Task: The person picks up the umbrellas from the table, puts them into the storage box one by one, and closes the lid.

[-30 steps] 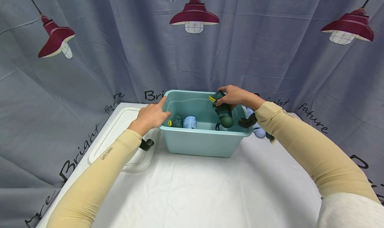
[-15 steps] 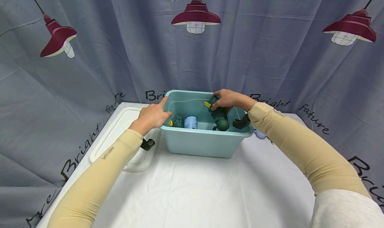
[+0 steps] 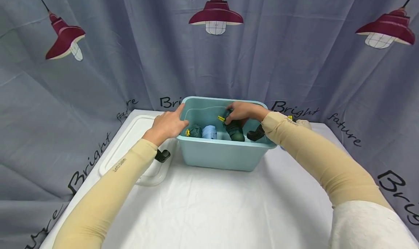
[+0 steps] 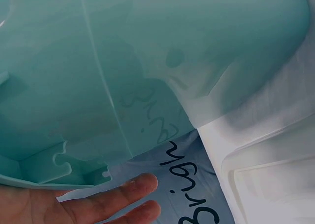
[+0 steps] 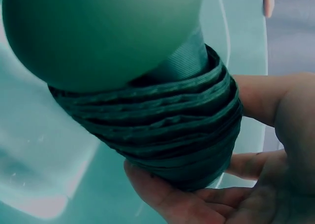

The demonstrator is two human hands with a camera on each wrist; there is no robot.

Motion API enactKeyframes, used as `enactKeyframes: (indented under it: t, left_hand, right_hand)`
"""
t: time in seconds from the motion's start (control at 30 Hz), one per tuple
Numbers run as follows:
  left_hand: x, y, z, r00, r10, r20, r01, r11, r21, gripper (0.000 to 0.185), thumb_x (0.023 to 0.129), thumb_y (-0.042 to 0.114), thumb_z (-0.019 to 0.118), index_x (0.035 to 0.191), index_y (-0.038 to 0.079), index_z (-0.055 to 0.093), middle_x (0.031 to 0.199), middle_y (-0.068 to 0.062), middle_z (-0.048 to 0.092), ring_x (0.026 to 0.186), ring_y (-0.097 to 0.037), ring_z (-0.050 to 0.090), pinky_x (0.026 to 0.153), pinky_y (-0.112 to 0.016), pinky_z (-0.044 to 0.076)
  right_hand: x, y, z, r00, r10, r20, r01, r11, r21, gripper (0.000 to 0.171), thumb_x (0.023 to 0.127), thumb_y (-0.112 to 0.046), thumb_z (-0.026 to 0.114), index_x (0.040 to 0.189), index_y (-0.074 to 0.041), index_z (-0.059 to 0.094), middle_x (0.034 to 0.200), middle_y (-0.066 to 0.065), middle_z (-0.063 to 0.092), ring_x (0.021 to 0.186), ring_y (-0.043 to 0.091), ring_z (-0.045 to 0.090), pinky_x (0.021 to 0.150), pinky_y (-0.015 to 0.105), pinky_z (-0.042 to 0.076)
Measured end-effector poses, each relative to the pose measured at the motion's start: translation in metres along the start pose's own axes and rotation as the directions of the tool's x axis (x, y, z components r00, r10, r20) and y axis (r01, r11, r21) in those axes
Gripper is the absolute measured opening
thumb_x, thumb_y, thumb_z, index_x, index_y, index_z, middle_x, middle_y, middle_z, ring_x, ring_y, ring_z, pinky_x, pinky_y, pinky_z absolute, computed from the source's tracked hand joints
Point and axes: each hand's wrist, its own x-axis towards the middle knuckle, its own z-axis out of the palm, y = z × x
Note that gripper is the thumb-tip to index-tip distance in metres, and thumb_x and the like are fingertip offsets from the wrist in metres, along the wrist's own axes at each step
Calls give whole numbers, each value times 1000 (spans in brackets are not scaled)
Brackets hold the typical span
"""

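White table (image 3: 216, 209), blue-grey curtain (image 3: 281, 59), teal bin (image 3: 219, 156)

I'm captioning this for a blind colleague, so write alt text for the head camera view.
A person's right hand holds what looks like a folded dark green umbrella inside a light teal bin, with a light blue bundle and a dark green bundle to its left. The left hand touches the bin's left rim; a pale lid lies on the white table.

The folded umbrella (image 5: 162, 130) is pleated cloth, its knob (image 5: 103, 37) smooth, the tub (image 3: 212, 155) glossy plastic
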Motion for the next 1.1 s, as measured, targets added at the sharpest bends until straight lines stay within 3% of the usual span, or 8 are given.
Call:
enactKeyframes:
  t: [0.3,0.57,0.9,1.1]
  left_hand:
    - [2,-1,1,1000,-6,-1,6,1000,20,77,99,48,45,164,24,10,83,-9,62,84,-27,61,65,-41,44]
    - [3,-2,1,1000,-7,5,7,1000,8,78,100,49,44,164,26,8,78,-9,61,74,-27,60,62,-40,43]
    - [3,1,1,1000,-10,16,9,1000,11,78,101,50,45,164,27,7,78,-10,62,77,-27,61,66,-40,44]
    - [4,0,1,1000,-14,8,13,1000,12,78,101,50,45,164,26,8,79,-9,62,79,-27,60,67,-40,44]
  right_hand:
    - [14,-1,10,997,47,60,-47,999,-1,83,93,-21,68,161,-8,21,146,20,43,102,28,69,79,38,59]
    - [24,-2,17,995,53,88,-51,998,-22,81,94,-21,68,160,-6,23,142,22,47,95,27,71,78,40,60]
    - [37,1,29,985,90,150,-87,996,-24,83,95,-19,68,160,-1,18,145,25,45,100,29,71,78,40,60]
    - [42,-3,32,981,96,170,-85,994,-67,80,96,-20,67,158,1,22,138,24,50,92,27,72,79,41,60]
